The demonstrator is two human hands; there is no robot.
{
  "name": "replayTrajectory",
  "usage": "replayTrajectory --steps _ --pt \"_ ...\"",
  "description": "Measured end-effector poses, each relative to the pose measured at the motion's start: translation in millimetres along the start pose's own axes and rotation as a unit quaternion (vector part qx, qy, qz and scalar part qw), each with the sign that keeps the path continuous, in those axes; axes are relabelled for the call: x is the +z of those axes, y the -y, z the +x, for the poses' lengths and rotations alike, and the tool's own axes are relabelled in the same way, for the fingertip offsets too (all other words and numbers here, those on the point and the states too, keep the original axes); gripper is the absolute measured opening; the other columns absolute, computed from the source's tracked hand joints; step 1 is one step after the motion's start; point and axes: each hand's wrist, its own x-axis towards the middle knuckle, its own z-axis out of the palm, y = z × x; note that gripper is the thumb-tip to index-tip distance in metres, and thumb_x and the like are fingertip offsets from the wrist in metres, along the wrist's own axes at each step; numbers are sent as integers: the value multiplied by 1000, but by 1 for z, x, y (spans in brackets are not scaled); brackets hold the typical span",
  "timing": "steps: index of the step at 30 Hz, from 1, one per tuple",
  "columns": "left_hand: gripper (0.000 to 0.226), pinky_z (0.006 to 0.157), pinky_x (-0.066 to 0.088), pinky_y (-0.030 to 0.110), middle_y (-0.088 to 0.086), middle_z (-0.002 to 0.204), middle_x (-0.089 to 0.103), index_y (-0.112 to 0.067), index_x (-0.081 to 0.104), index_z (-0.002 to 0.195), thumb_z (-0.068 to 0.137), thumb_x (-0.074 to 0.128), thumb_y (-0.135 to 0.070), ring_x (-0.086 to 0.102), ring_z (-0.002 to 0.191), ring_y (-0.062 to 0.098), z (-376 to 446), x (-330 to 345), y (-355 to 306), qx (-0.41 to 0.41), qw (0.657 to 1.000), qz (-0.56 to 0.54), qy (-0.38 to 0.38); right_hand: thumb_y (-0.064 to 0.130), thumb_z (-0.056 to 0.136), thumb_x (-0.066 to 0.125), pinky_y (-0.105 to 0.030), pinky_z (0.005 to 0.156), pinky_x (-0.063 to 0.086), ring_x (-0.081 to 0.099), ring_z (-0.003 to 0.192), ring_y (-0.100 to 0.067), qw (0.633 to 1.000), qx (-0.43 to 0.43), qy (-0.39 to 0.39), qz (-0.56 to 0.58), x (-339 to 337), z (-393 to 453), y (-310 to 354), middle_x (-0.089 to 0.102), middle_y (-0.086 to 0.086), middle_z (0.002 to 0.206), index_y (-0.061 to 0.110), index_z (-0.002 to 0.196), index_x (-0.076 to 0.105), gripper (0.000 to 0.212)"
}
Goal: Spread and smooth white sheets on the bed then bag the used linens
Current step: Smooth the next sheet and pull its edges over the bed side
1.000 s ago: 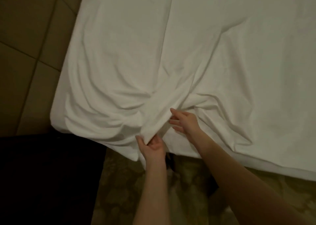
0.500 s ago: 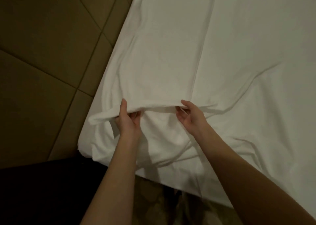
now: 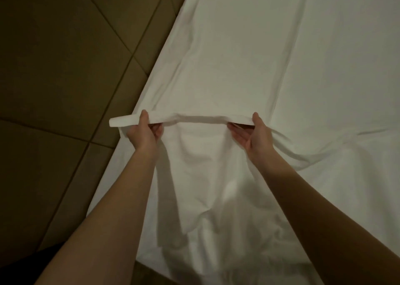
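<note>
Two bare forearms reach in from the near edge of the frame, over a rumpled stretch of white sheet point(image 3: 216, 198) that covers the near end of the bed point(image 3: 335, 68) and hangs in loose creases toward the floor. A little farther on, both hands are raised off the mattress, holding a folded edge of the sheet taut between them in a near-level band. The left hand point(image 3: 142, 133) grips that edge with its thumb on top and its fingers point(image 3: 158, 131) curled underneath (a short tail of fabric pokes out past it to the left, over the bed's side). The right hand point(image 3: 254, 136) pinches the same edge from the other end, thumb laid along the top, palm turned inward, its fingers point(image 3: 238, 132) held close together beneath the cloth. Below the lifted band the sheet sags into a shadowed pocket, and from the right hand a long ridge of slack runs off to the right across the mattress. Beyond the hands the sheet lies flatter, marked by a few long creases running away toward the far end of the bed, where it fills the right and centre of the view. To the left, a padded panel wall point(image 3: 65, 68) in dull brown, crossed by dark seams, runs beside the bed from near to far. The room is dimly lit.
</note>
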Motion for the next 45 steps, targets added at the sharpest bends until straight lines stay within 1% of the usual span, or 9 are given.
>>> replayTrajectory --steps 6,12,17,20,22,27,32,38,45 --pt "24 63 58 26 9 94 69 -5 58 114 97 59 -23 68 67 14 71 67 -24 3 993 108 45 35 105 34 -26 59 57 72 66 -17 998 -34 -19 -41 42 67 18 68 -19 105 4 120 48 37" --pt "22 66 58 27 3 85 67 -7 54 109 98 56 -26 68 62 9 135 133 -46 8 977 196 88 33 106 27 -25 63 57 71 64 -14 994 -64 -35 -82 90 128 40 70 -12 90 0 125 47 44" --pt "22 54 53 24 0 82 68 -12 54 106 99 53 -32 66 62 7 172 178 -47 -8 949 289 126 34 107 22 -22 56 54 71 67 -11 989 -68 -55 -121 104 167 55 70 -7 93 8 123 42 38" --pt "19 67 52 26 -7 86 68 -19 60 96 98 50 -35 65 73 7 185 187 -42 -42 938 306 157 40 105 25 -25 70 51 67 90 -12 983 -62 -5 -172 109 179 57 63 0 115 16 123 51 39" --pt "17 72 49 24 -12 92 68 -23 59 104 99 48 -35 65 81 5 190 180 -41 -58 945 276 168 42 104 31 -28 78 48 62 103 -12 981 -61 32 -180 112 182 54 58 5 126 24 115 53 30" --pt "11 69 43 19 -12 92 68 -21 62 93 98 54 -27 64 82 2 185 115 -39 -73 959 233 146 36 99 47 -27 84 48 61 109 -9 988 -79 24 -134 114 182 40 60 9 128 26 119 54 24" --pt "14 82 44 22 -11 100 70 -23 65 101 98 52 -24 65 95 5 147 -1 -26 -118 961 225 109 27 101 40 -23 79 49 64 100 -6 995 -48 34 -75 105 159 4 61 7 121 23 133 49 34" --pt "21 83 47 25 4 115 68 -15 61 117 99 51 -14 64 101 11 91 -148 -7 -132 961 242 8 20 102 40 -25 80 48 64 96 -6 994 -18 36 -99 75 98 -55 64 6 112 20 127 50 27" --pt "35 91 44 31 5 127 62 -10 54 133 98 54 -18 59 108 14 60 -232 14 -152 962 225 -40 21 100 42 -29 88 47 62 102 -9 985 34 80 -147 47 21 -134 64 8 111 19 133 47 33"
